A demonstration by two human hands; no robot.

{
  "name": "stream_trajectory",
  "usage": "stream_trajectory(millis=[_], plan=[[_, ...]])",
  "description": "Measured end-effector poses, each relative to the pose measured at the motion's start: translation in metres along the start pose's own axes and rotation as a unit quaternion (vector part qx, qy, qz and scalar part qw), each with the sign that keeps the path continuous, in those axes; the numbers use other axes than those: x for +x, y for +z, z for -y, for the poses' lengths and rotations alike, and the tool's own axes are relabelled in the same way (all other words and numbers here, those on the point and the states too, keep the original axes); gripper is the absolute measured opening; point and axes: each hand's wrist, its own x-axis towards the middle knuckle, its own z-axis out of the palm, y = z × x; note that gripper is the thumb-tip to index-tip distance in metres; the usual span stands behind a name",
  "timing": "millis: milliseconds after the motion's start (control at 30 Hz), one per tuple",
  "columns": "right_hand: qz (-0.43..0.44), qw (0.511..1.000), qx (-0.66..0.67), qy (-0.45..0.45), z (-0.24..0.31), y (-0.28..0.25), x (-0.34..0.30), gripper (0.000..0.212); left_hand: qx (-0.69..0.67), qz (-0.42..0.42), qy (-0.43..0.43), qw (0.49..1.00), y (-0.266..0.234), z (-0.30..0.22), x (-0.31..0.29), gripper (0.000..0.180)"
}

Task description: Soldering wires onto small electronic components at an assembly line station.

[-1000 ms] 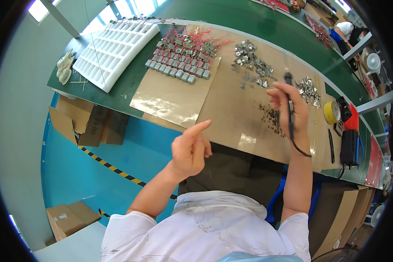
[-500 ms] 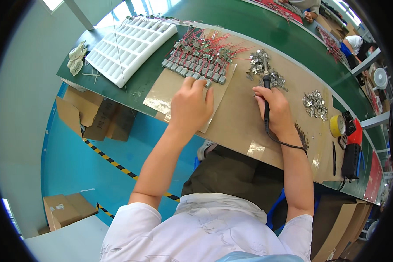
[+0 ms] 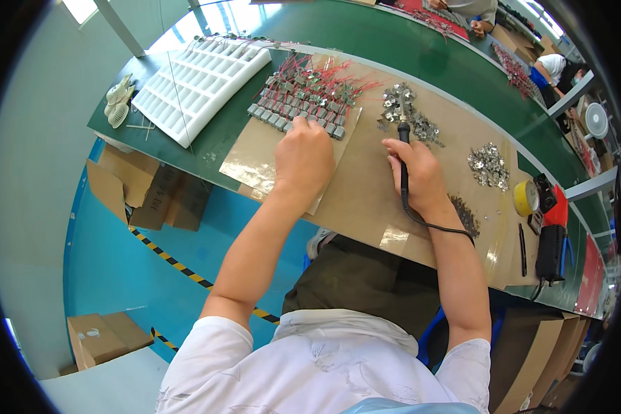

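Note:
My right hand (image 3: 421, 178) is wrapped round the dark handle of a soldering iron (image 3: 403, 132), its tip pointing away from me toward a heap of small shiny metal pieces (image 3: 424, 130). The cord runs back over my right forearm. My left hand (image 3: 303, 157) is closed at the near edge of the rows of small grey block-shaped parts (image 3: 280, 123); its fingertips are hidden, so what they pinch cannot be made out. Thin red wires (image 3: 324, 72) and small metal plates stick up behind these rows. A glossy tan board (image 3: 245, 160) lies under the parts.
A white compartment tray (image 3: 222, 103) stands at the left, beside pale gloves (image 3: 119, 102). On the right lie another metal heap (image 3: 488, 165), dark bits (image 3: 466, 215), a yellow tape roll (image 3: 526, 198) and a black box-shaped device (image 3: 549, 250). Another person's hand (image 3: 479, 27) shows across the bench.
The view has shifted slightly. My left hand has turned and its fingers have curled in at the near row, hiding the thumb. My right hand still holds the soldering iron.

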Motion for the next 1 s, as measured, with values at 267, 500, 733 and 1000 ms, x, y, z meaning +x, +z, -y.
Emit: stream_trajectory(millis=[267,500,733,1000], plan=[[-0.013,1.0,-0.013,-0.014,0.006,-0.014,-0.002,0.037,0.028,-0.006,0.02,0.999,0.003,-0.002,0.003,0.025],[-0.107,0.99,-0.062,0.061,0.038,-0.066,-0.05,0.039,0.042,0.002,-0.002,0.999,-0.004,-0.002,-0.002,0.019],[-0.147,0.975,-0.123,0.116,0.01,-0.102,-0.122,0.04,0.047,0.037,0.04,0.997,-0.008,-0.013,0.0,0.015],[-0.126,0.978,-0.087,0.145,0.006,-0.097,-0.114,0.039,-0.165,-0.037,-0.057,0.984,0.004,0.015,0.004,0.031]])
